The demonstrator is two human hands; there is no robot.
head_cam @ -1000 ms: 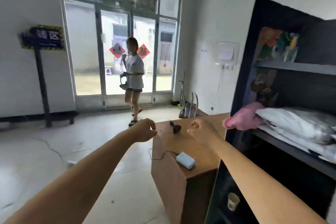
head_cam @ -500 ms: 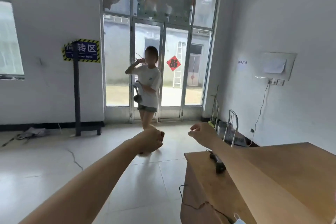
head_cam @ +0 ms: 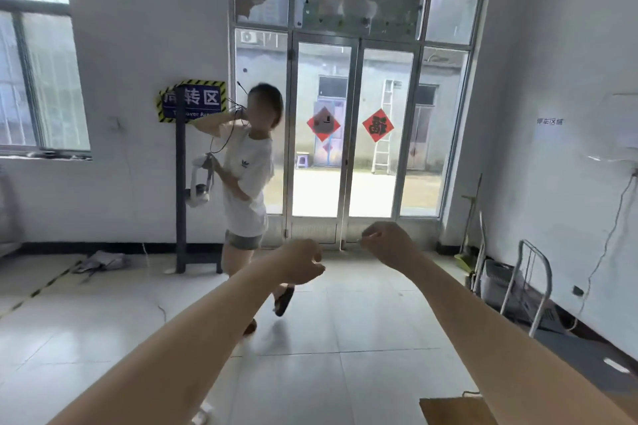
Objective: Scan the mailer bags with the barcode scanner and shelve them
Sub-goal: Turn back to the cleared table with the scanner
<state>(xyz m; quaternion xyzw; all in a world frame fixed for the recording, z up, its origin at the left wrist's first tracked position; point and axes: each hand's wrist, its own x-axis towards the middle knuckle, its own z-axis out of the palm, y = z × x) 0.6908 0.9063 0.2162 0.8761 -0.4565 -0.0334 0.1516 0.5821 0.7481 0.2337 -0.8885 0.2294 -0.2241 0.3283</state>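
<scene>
Left hand (head_cam: pixel 303 264) and right hand (head_cam: pixel 386 241) stay curled, empty; shelf and scanner have left view, only a tabletop (head_cam: pixel 455 411) corner shows, so scanning waits.

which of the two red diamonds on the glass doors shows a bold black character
The right diamond: its red face carries a bold black character, while the left diamond has only a dull grey centre.

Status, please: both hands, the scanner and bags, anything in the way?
Left hand and right hand both curled, holding nothing. Scanner and mailer bags not in view. A person stands ahead, just left of the hands.
</scene>
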